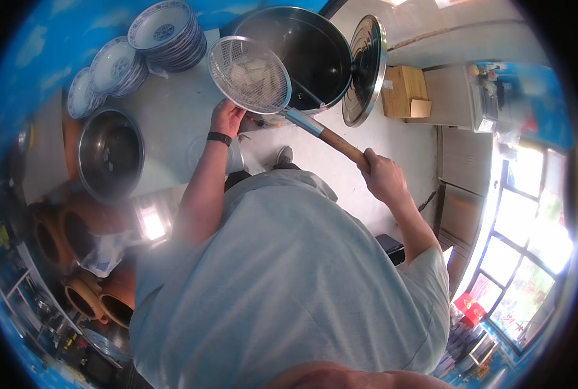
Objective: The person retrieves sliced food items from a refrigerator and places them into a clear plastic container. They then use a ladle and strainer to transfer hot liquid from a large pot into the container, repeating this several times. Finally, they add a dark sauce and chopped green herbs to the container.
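Observation:
A round wire-mesh strainer [250, 75] with pale pieces of food in it is held tilted at the near left rim of a large dark pot [313, 53]. My right hand [385, 176] grips the end of its wooden handle [340, 144]. At the strainer's near edge is my left hand [228, 118], its fingers touching the rim from below; part of them is hidden by the mesh. A thin rod [308, 92] leans inside the pot. Against the pot's right side a round metal lid [365, 70] stands on edge.
Stacks of patterned bowls [164, 29] stand at the upper left. Nearer, a metal basin [111, 153] holds a few small pale bits. Clay pots [82, 296] lie at the lower left. A cardboard box [404, 91] is beyond the lid. My shoe [285, 155] shows on the floor.

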A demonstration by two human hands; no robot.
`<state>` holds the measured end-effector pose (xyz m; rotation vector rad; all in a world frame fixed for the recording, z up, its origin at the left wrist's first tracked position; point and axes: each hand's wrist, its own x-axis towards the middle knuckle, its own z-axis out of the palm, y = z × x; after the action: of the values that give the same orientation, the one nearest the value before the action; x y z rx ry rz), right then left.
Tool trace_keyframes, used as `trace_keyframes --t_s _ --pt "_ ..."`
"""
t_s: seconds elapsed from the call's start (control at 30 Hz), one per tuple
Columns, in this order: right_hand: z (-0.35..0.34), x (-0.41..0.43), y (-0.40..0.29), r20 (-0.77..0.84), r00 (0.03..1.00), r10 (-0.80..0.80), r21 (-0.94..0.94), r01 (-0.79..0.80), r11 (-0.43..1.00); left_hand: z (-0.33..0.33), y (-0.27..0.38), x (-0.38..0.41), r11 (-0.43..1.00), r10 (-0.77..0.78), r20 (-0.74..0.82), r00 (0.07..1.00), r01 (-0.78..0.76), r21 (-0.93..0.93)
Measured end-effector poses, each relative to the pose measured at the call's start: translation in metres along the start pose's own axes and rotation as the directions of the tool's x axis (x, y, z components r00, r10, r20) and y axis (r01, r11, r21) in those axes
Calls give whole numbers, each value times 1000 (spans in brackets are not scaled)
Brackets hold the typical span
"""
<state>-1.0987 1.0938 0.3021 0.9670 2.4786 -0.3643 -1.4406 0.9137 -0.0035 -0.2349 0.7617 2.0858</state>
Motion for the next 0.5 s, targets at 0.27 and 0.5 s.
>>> trace_keyframes --t_s 0.27,0.5 --pt "-3 2 1 101 994 -31 -52 36 998 31 8 -6 990 -11 -81 997 22 140" --pt "6 9 30 147 987 -70 79 59 995 69 7 -5 952 -9 -203 979 71 299"
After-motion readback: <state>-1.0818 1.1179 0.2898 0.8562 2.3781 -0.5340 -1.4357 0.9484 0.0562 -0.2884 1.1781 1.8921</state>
